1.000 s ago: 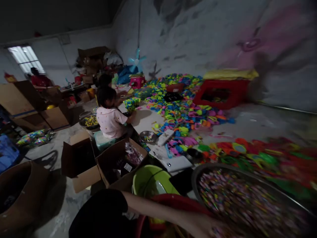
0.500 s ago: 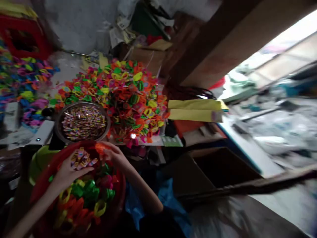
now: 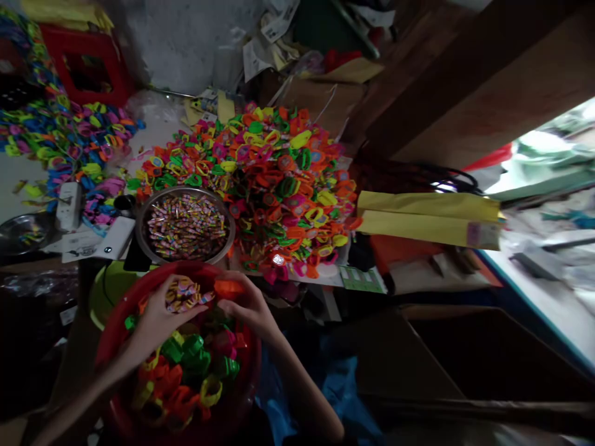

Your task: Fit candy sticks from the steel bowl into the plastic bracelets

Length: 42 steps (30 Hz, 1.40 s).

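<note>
Cupped over the red basin [image 3: 111,347], my left hand [image 3: 160,313] holds a bunch of small wrapped candies [image 3: 183,294]. My right hand [image 3: 246,303] pinches an orange plastic piece [image 3: 227,287] just right of the candies, above the basin's upper right part. Green, orange, yellow and pink plastic pieces [image 3: 193,356] lie in the basin below both hands. A round metal bowl [image 3: 231,238] full of the same candies stands behind the basin. Beside it rises a large heap of bright plastic pieces [image 3: 288,186].
A yellow paper strip [image 3: 427,217] lies right of the heap. An open cardboard box [image 3: 400,347] is at the lower right. At the left are a white power bank [image 3: 116,238], a power strip [image 3: 69,206], a smaller metal bowl [image 3: 44,235] and a red stool [image 3: 83,65].
The view has swung left, so everything sits further right in the picture. My right hand still holds the orange piece, now close to the candies in my left hand.
</note>
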Tool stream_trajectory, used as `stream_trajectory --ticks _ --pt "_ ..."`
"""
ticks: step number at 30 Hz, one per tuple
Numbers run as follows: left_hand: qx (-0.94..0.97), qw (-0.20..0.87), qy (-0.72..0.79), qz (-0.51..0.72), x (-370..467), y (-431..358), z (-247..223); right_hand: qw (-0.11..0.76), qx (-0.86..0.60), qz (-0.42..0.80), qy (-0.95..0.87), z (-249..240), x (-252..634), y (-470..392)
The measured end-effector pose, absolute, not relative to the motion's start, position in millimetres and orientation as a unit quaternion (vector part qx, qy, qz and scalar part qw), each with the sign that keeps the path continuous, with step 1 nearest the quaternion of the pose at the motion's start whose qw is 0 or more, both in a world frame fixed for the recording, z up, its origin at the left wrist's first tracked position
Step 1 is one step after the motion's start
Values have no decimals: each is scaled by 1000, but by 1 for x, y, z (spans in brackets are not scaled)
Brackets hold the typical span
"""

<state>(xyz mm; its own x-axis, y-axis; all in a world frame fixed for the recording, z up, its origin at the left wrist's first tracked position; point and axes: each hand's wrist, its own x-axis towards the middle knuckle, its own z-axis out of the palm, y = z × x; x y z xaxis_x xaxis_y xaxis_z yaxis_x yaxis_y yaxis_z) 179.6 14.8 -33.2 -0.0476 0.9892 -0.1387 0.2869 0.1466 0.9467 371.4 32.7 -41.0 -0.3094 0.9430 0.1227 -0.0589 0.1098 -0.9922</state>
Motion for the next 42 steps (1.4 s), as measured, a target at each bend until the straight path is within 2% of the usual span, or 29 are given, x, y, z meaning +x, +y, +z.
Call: stream_trajectory --ticks 5,12,16,24,30,37,42 --pt "522 440 615 394 178 12 -38 429 -348 702 -448 -47 369 30" --pt "515 470 587 412 182 9 -33 440 -292 765 -370 -53 365 30" --pt "519 452 604 403 180 8 -35 425 -338 705 -456 -49 369 31" --pt "516 468 592 405 179 10 -44 354 -496 464 -643 -56 381 33" --pt "522 484 580 396 181 9 -42 366 -458 421 -692 -53 383 33" --pt "534 475 587 380 184 12 -41 338 -379 228 -831 -44 385 34" --pt "564 443 594 364 184 10 -48 288 -380 315 -820 -34 386 32"
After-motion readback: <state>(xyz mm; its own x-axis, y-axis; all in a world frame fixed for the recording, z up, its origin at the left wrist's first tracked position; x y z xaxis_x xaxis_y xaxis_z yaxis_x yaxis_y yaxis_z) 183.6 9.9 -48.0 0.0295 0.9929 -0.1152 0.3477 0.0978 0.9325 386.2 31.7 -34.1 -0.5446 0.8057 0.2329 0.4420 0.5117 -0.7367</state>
